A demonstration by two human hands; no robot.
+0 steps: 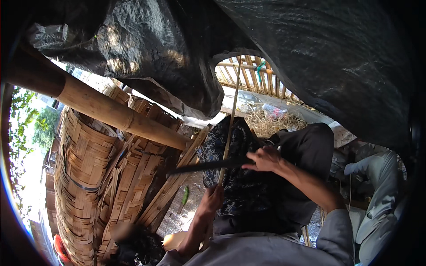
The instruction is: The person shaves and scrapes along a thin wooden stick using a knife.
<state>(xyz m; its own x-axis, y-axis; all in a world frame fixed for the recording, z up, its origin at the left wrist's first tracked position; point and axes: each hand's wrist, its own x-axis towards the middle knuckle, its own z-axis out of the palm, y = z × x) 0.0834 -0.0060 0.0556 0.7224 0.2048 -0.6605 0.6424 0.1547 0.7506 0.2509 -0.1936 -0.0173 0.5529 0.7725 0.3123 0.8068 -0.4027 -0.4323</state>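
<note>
My right hand [265, 158] is closed around the near end of a long dark blade, a machete [208, 166] by its shape. The blade points left and crosses a thin bamboo strip [230, 128] above my lap; whether it touches the strip I cannot tell. My left hand [212, 197] grips the strip's lower end, just below the blade. From there the strip slants up and away toward the gap under the sheeting. A dark patterned cloth [226, 137] covers part of my legs beneath both hands.
Black plastic sheeting [328, 57] hangs low overhead. A thick bamboo pole [106, 106] crosses at left, before rolled woven bamboo mats [84, 177]. Split bamboo lengths [171, 184] lean nearby. A small green object [185, 195] lies on the ground. Another person's grey-clothed leg [377, 181] is at right.
</note>
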